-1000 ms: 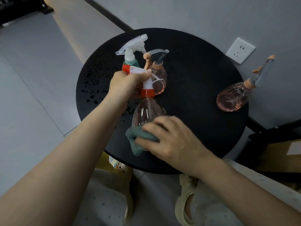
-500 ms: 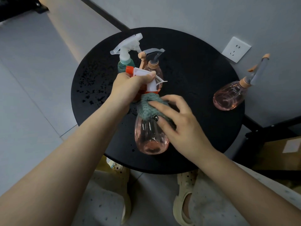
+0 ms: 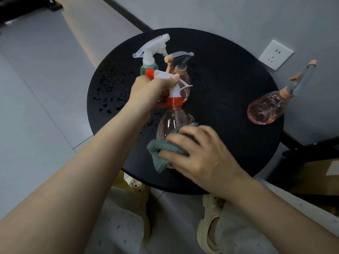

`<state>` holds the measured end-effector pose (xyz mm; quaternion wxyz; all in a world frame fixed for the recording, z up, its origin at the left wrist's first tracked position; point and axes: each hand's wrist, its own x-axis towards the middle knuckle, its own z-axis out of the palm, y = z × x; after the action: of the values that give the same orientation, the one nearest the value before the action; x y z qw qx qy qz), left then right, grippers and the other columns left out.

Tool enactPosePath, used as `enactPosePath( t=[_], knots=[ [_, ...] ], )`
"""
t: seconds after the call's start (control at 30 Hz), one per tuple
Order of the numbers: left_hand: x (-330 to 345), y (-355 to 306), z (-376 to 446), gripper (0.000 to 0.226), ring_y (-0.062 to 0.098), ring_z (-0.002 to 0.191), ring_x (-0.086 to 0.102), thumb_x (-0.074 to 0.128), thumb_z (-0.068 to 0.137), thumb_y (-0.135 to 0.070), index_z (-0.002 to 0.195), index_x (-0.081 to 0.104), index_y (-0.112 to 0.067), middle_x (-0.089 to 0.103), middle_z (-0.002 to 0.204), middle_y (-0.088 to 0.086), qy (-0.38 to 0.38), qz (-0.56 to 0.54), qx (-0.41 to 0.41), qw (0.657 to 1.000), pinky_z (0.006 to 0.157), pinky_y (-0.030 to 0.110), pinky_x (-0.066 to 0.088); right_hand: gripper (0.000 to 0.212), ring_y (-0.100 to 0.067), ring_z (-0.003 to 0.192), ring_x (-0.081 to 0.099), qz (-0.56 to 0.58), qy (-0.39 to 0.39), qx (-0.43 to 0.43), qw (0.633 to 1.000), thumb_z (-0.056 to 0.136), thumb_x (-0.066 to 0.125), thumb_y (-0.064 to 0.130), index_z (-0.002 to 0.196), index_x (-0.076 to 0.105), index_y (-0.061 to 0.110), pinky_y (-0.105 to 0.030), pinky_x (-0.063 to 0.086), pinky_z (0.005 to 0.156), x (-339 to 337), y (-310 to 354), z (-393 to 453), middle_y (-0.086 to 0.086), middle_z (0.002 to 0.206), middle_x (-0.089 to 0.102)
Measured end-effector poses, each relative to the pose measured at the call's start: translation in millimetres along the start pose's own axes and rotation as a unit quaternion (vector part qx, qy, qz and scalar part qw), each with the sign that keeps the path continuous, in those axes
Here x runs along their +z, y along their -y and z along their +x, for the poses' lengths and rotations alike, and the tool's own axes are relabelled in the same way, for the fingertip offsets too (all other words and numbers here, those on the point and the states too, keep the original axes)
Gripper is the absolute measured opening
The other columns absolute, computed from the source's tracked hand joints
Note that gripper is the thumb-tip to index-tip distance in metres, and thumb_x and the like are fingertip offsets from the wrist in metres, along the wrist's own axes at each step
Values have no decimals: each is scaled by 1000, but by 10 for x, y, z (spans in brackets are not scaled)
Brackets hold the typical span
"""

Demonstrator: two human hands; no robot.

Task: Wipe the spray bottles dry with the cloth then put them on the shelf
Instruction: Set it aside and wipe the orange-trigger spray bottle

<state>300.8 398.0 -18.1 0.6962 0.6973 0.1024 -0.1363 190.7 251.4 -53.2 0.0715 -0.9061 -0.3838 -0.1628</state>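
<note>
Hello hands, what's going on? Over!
Left hand grips red-collared pink spray bottle by trigger head. Right hand presses green cloth on its base. Nothing blocking.

Person, seen from above. Left hand (image 3: 146, 92) and right hand (image 3: 200, 153): bare, forearms unsleeved, no jewellery visible on either. Legs: loose pale trousers (image 3: 117, 226) with small scattered dark specks. Feet: cream perforated clog sandals (image 3: 209, 222), open at the heel; the left one carries small charms.

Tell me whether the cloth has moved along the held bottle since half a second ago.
Yes. The right hand has slid the green cloth from just under the red collar down to the bottle's base, toward the black table's near edge.
</note>
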Motion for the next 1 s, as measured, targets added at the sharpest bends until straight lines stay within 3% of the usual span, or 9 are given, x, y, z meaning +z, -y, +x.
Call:
enactPosePath(
  t=[0.13,0.27,0.37,0.47,0.57,0.67,0.8,0.9,1.0],
  knots=[
    [90,40,-16,10,15,69,69,71,80,-23,79,69,-14,72,77,4,-2,19,-5,1000,65,28,56,35,-23,112,42,127,-35,175,976,88,50,31,118,64,21,-35,44,87,-32,-92,68,-4,121,52],
    [109,65,-11,19,21,84,71,73,77,-28,86,72,-12,74,88,7,-3,28,-4,1000,81,36,56,40,-13,115,39,233,-63,274,931,88,46,35,125,59,26,-9,32,94,-5,-150,74,3,123,43],
    [68,35,-2,18,19,82,70,71,79,-26,90,70,-12,73,91,7,-4,22,-9,1000,71,31,56,38,-20,114,40,175,-48,224,958,89,48,30,125,60,22,-22,41,88,-23,-103,63,-5,123,46],
    [-7,-16,17,22,20,84,71,70,81,-22,98,65,-8,72,93,8,-3,-8,-13,1000,69,33,59,33,-27,109,42,68,-24,99,993,88,52,26,120,62,20,-38,46,81,-29,-63,25,-8,121,46],
    [-79,-56,19,30,18,84,71,69,82,-21,107,63,-6,72,96,8,-13,-18,-7,1000,64,27,58,26,-27,109,44,1,3,-24,1000,90,58,22,116,63,22,-41,41,84,25,-38,-49,-5,122,45],
    [-95,-65,23,28,16,80,71,69,82,-21,106,63,-8,72,95,7,-17,-22,-5,1000,61,24,56,24,-25,109,47,-15,12,-75,997,91,61,18,114,63,22,-41,43,84,51,-63,-106,-4,123,46],
    [-30,-56,7,24,15,79,70,69,82,-21,101,64,-7,72,92,7,-5,-10,-2,1000,57,22,55,24,-26,106,45,15,-8,-19,1000,93,53,27,115,62,21,-39,43,80,6,-126,-66,-4,120,43],
    [53,-25,-19,11,15,73,70,68,83,-20,88,66,-11,72,86,7,14,0,-5,1000,58,24,55,32,-26,108,44,81,-21,92,992,89,52,28,116,64,17,-41,49,79,-36,-162,9,-8,119,49],
    [99,20,-28,13,16,75,69,70,81,-25,84,68,-13,73,84,5,12,26,-8,1000,66,27,55,35,-21,111,43,168,-44,196,965,90,49,28,119,63,15,-38,52,79,-62,-186,62,-8,120,50]
  ],
)
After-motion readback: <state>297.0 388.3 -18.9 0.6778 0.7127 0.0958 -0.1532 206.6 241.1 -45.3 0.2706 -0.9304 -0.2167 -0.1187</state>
